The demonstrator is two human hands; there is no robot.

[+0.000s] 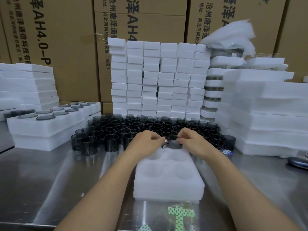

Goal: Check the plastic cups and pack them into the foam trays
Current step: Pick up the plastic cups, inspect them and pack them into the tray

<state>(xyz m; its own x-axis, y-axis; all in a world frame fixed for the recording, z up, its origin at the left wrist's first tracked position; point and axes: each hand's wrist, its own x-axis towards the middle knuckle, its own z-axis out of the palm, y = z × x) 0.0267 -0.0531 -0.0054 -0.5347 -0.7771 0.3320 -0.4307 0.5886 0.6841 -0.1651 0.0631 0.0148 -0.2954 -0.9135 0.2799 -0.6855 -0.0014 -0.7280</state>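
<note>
- Clear bag [176, 212] with green-patterned strips lies closest, on the steel table [50, 172], at the near edge of the foam tray [168, 174].
- left hand [146, 141]: fingers curled, thumb and forefinger pinching the left side of a dark cup [172, 144].
- right hand [191, 140]: fingers curled too, pinching the same cup from the right.
- cup is at the far end of the foam tray, over a far pocket; can't tell if it's seated or lifted.
- foam tray: white, round pockets showing, lies between the forearms on a low stack of similar foam.
- loose cups [146, 126]: dense cluster, mouths up, just beyond the hands.
- packed trays [50, 120]: left, stacked, cups in their pockets.
- foam blocks [158, 77]: stacked wall behind the cluster.
- foam stacks [266, 105]: right.
- cardboard boxes [66, 47]: at the back.
</note>
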